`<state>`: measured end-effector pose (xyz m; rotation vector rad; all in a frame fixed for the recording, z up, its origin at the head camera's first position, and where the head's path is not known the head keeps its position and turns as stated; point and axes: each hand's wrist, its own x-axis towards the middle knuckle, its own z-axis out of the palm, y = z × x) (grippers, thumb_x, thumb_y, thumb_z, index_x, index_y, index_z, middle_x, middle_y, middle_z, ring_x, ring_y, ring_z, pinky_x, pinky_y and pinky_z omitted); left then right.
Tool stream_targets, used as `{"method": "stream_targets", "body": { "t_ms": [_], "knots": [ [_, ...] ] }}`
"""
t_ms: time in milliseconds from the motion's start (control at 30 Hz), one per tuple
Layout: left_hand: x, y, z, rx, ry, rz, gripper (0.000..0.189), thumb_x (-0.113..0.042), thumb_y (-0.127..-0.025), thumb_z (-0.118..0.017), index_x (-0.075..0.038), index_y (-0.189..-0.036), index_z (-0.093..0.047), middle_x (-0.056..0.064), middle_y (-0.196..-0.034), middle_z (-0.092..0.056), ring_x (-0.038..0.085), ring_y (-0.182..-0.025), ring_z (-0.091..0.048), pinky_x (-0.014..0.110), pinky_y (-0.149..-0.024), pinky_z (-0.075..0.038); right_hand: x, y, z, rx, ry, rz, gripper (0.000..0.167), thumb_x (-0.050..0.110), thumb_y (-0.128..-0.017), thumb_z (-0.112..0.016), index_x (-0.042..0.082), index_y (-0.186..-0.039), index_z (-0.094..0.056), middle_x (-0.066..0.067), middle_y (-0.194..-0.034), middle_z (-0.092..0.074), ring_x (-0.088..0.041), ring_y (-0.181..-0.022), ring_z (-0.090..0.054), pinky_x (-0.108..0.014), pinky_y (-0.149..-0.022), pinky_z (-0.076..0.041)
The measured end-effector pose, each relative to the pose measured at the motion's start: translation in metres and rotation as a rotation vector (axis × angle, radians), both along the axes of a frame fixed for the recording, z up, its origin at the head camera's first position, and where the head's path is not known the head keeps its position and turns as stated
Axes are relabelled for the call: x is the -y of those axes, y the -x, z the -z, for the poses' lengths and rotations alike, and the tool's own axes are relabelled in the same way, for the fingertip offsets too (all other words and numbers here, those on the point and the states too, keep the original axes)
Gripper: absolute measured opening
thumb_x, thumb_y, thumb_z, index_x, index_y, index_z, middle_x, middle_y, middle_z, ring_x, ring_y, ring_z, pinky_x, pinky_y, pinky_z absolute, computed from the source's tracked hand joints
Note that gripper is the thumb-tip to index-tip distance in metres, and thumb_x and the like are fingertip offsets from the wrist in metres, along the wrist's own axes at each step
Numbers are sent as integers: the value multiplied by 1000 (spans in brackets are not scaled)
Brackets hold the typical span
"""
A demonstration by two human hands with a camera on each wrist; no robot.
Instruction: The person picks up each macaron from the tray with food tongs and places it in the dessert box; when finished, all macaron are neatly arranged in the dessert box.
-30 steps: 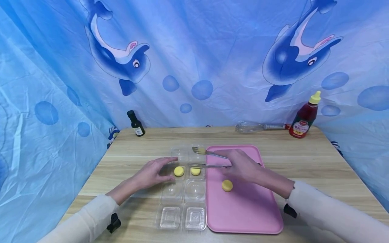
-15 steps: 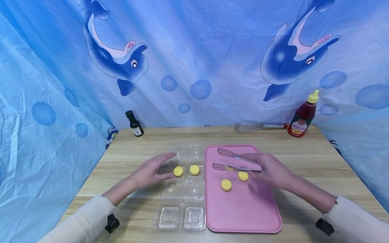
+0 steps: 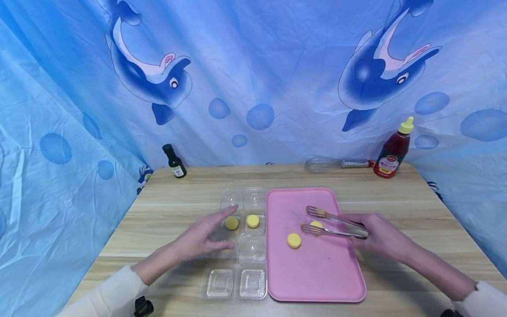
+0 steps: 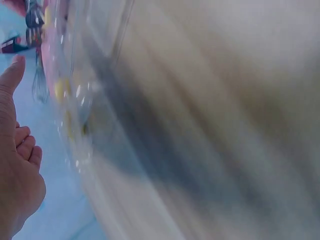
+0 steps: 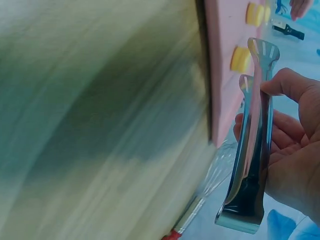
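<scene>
My right hand (image 3: 382, 235) grips metal tongs (image 3: 340, 224) above the right part of the pink tray (image 3: 317, 277). The tongs' slotted ends are spread apart, over and beside a yellow macaron (image 3: 316, 225). A second macaron (image 3: 294, 241) lies on the tray, nearer the middle. In the right wrist view, thumb and fingers hold the tongs (image 5: 255, 135) from either side. My left hand (image 3: 200, 237) hovers, fingers extended, at the left of the clear plastic containers (image 3: 252, 246). Two macarons sit in the containers: one left (image 3: 231, 223), partly by the hand, and one right (image 3: 252, 221).
A small dark bottle (image 3: 174, 162) stands at the table's back left. At the back right are a whisk (image 3: 325, 164) and a red sauce bottle (image 3: 393, 152) with a yellow cap. A blue dolphin-print curtain (image 3: 253, 79) hangs behind the wooden table (image 3: 198, 185).
The right hand has moved right with the tongs, from over the containers to over the tray, and the tongs now spread near a macaron. The left hand has shifted slightly toward the containers.
</scene>
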<state>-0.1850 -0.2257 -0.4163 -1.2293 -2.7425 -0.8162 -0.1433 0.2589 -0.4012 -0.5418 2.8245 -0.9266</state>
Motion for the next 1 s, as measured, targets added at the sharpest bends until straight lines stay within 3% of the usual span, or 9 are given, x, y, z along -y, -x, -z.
{"method": "stream_targets", "body": {
  "t_ms": [133, 233, 433, 600, 1000],
  "knots": [
    [-7, -14, 4, -7, -3, 48, 97, -38, -87, -88, -9, -165, -38, 13, -165, -44, 32, -147, -48, 53, -120, -40, -5, -3, 6, 7, 2, 16, 67, 16, -81, -93, 4, -142, -68, -15, -115, -75, -17, -80, -57, -26, -59, -45],
    [-10, -24, 9, -13, -19, 92, 96, -38, -86, -89, -6, -163, -41, 17, -162, -47, 32, -145, -51, 53, -117, -43, -8, -5, 11, -21, -1, 9, 63, 13, -82, -92, 4, -140, -69, -16, -129, -73, -16, -86, -59, -25, -65, -47],
    [-16, -42, 15, -51, -58, 189, 92, -33, -83, -92, -4, -158, -48, 12, -156, -56, 28, -138, -59, 48, -113, -50, -12, -6, 14, -19, 1, 21, 60, 8, -83, -89, 6, -139, -70, -13, -126, -74, -15, -87, -60, -25, -65, -50],
    [-16, -53, 17, -80, -61, 257, 92, -38, -85, -91, -5, -158, -48, 8, -155, -58, 25, -137, -60, 46, -112, -51, -12, -8, 15, -23, -20, 33, 56, 6, -84, -88, 7, -137, -72, -12, -127, -75, -15, -91, -64, -28, -74, -58],
    [-15, -66, 21, -165, 35, 259, 95, -60, -81, -87, -14, -157, -52, -1, -154, -59, 17, -139, -57, 46, -112, -51, -15, -14, 19, -63, 5, 15, 54, 3, -83, -89, 4, -135, -73, -14, -125, -75, -10, -92, -67, -27, -74, -60]
  ]
}}
